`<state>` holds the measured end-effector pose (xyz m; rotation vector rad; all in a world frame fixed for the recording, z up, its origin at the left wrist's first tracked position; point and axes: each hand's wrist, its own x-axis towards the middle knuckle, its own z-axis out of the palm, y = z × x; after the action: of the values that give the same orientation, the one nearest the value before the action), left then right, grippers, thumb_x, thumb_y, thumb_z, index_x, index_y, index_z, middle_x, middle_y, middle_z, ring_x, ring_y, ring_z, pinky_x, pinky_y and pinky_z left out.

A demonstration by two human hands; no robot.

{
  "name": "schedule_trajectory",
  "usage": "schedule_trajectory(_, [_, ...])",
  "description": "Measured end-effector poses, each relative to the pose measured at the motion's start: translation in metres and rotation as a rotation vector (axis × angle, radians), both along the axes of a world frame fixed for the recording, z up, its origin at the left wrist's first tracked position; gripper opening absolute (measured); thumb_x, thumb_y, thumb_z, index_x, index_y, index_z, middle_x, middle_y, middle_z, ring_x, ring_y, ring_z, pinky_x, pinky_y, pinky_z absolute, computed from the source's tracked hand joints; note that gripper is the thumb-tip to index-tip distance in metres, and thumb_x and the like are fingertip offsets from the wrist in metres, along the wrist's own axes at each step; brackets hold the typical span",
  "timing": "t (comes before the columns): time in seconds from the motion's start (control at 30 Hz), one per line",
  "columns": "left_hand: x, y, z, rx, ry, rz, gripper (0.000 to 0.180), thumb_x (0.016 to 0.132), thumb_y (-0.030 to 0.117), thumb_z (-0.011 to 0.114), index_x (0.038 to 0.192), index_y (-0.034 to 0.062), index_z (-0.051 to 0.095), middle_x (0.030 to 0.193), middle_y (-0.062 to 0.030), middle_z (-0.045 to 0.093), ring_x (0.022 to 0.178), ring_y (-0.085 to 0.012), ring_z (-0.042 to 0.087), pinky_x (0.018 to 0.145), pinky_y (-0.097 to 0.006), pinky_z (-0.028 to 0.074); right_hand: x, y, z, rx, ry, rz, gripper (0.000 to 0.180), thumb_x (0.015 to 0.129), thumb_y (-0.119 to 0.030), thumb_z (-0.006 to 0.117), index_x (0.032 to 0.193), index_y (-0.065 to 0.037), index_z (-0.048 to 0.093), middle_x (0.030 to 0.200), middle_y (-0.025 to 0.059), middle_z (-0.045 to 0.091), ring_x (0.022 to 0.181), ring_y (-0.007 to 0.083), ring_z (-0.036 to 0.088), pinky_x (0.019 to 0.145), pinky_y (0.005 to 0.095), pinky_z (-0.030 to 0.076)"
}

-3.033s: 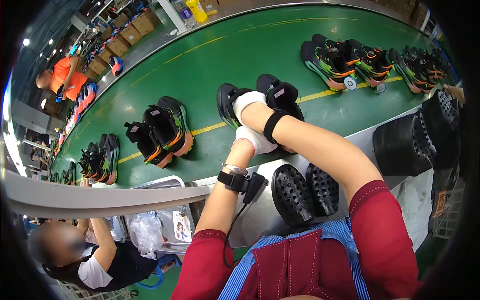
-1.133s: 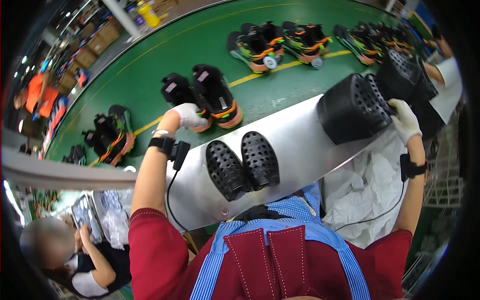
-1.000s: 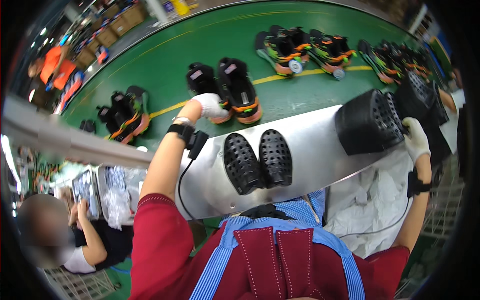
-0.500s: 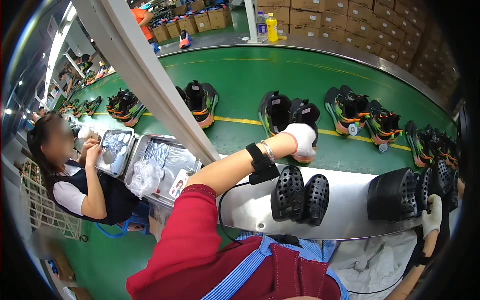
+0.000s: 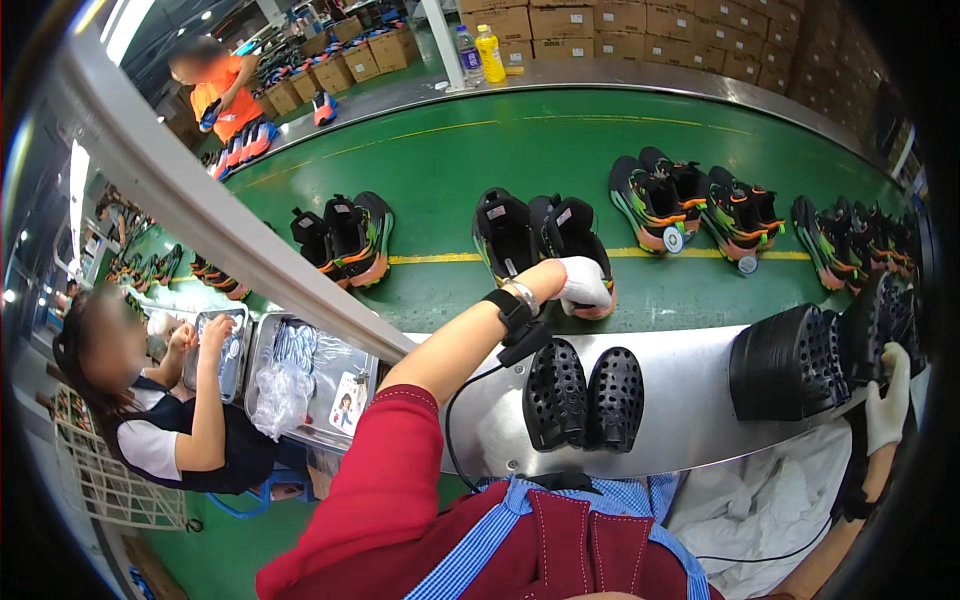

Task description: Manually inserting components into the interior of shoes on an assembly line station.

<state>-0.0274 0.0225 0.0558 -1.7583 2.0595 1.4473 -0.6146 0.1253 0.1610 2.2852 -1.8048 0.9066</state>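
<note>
My left hand (image 5: 585,282), in a white glove, is closed over the near end of a black sneaker (image 5: 573,235) with a green and coral sole. Its mate (image 5: 503,240) stands beside it to the left on the green belt. At the far right, my gloved right hand (image 5: 886,405) grips a black perforated shoe tree (image 5: 868,335), at the end of a row of similar black pieces (image 5: 785,362). Two more perforated shoe trees (image 5: 584,397) lie side by side on the metal ledge in front of me. The fingertips of my left hand are partly hidden.
More sneaker pairs (image 5: 345,240) stand along the green belt (image 5: 430,150). A white post (image 5: 230,220) slants across the left. A co-worker (image 5: 165,410) sits at left by metal trays (image 5: 310,375). Bottles (image 5: 490,55) and cartons (image 5: 620,30) are at the back.
The view has shifted, bringing a person in orange further into sight at the far left. My right hand has moved outward, and the shoe tree in it has risen. My left hand stays at the sneaker.
</note>
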Motion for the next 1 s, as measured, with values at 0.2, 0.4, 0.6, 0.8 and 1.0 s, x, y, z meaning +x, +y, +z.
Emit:
schedule_trajectory(0.2, [-0.032,-0.015,-0.01,0.059,-0.217,-0.167,0.042,0.073,0.026,0.064,0.095,-0.0104,0.064,0.087,-0.015,0.068,0.073,-0.0228,0.068,0.061,-0.036,0.057,0.091,0.036,0.037,-0.081,0.172,0.082,0.053,0.071,0.019,0.054,0.12,0.002,0.046,0.13,0.0135,0.05,0.111,0.0229,0.052,0.1,0.0298,0.038])
schedule_trajectory(0.4, [-0.021,-0.02,-0.017,0.011,-0.313,-0.212,0.028,0.067,0.029,0.064,0.068,0.0008,0.067,0.072,-0.0145,0.065,0.069,-0.0235,0.066,0.055,-0.035,0.052,0.238,0.027,0.046,-0.056,0.067,0.45,0.04,0.059,0.01,0.061,0.097,-0.002,0.054,0.108,0.0156,0.058,0.096,0.033,0.056,0.086,0.0367,0.046])
schedule_trajectory(0.6, [0.004,0.015,0.001,-0.454,-0.194,-0.085,0.053,0.076,0.044,0.056,0.104,0.0007,0.067,0.098,-0.021,0.067,0.093,-0.0344,0.064,0.085,-0.035,0.049,0.293,0.011,0.014,-0.01,0.05,0.623,0.038,0.059,0.004,0.066,0.095,-0.005,0.054,0.103,0.0095,0.06,0.089,0.032,0.056,0.077,0.0386,0.048])
schedule_trajectory(0.8, [0.024,0.067,0.053,-0.227,0.671,0.23,0.061,0.089,0.031,0.057,0.142,0.0057,0.04,0.141,-0.0115,0.048,0.131,-0.0245,0.044,0.109,-0.037,0.035,0.322,0.001,0.005,-0.053,-0.021,0.688,0.034,0.062,0.001,0.065,0.094,-0.005,0.056,0.1,0.01,0.06,0.089,0.0319,0.057,0.079,0.0384,0.048])
schedule_trajectory(1.0, [0.005,0.107,0.041,0.378,1.603,0.336,0.065,0.093,0.036,0.055,0.145,0.0048,0.031,0.132,-0.0087,0.053,0.12,-0.0231,0.052,0.106,-0.039,0.038,0.367,0.012,0.013,-0.02,-0.024,0.896,0.037,0.06,0.001,0.067,0.096,-0.005,0.056,0.105,0.0099,0.06,0.093,0.0322,0.057,0.084,0.0379,0.048])
